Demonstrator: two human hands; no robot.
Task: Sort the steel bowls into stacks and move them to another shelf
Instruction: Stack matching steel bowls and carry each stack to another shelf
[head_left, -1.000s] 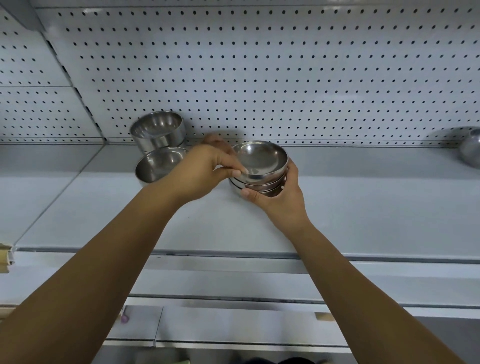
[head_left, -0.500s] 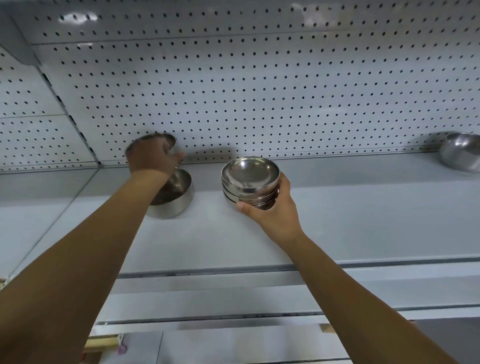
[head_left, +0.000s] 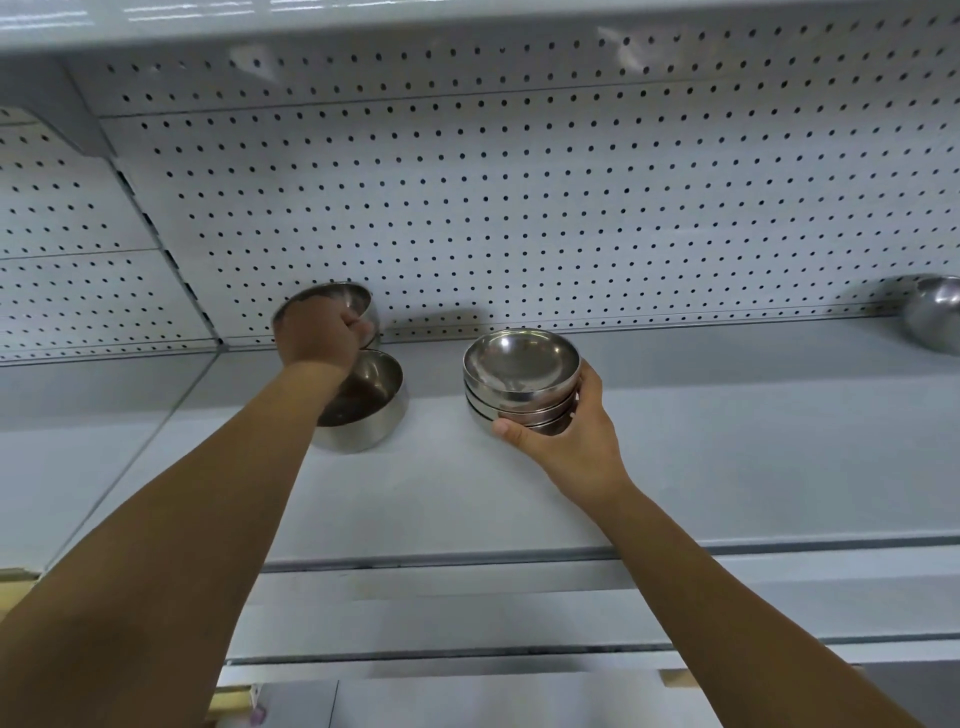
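Backdrop: white pegboard wall (head_left: 519, 208) behind a grey shelf (head_left: 675, 467). Another shelf sits overhead, so we reckon headroom is limited.
Left grip (head_left: 322, 332): fingers curled over the near rim of the rear deep bowl (head_left: 337, 299), clamped on it afaict. The bowl is tipped w/ its mouth toward us, right up against the pegboard.
Right grip (head_left: 566, 441): wrapped round the shallow-bowl stack (head_left: 519, 374), thumb on the front, fingers round the right side. The stack sits on the shelf, mouths up.
Key relation: front deep bowl (head_left: 374, 405) lies just in front of and below the rear one, mouth up, partly under our left wrist. We're guessing the next move is a short pull toward us and down to nest them.
Long axis: none really, since the bowls are round. What matters is getting the mouths lined up.
Nearer hand: left for both deep bowls. The right is busy w/ the stack.
Gap: the deep pair and the stack are near each other but not touching.
Room: lots of bare shelf to the right and toward the front edge, but tight at the back wall.
Stray: one more steel bowl (head_left: 935, 312) far right, well apart, cut off by the frame edge.
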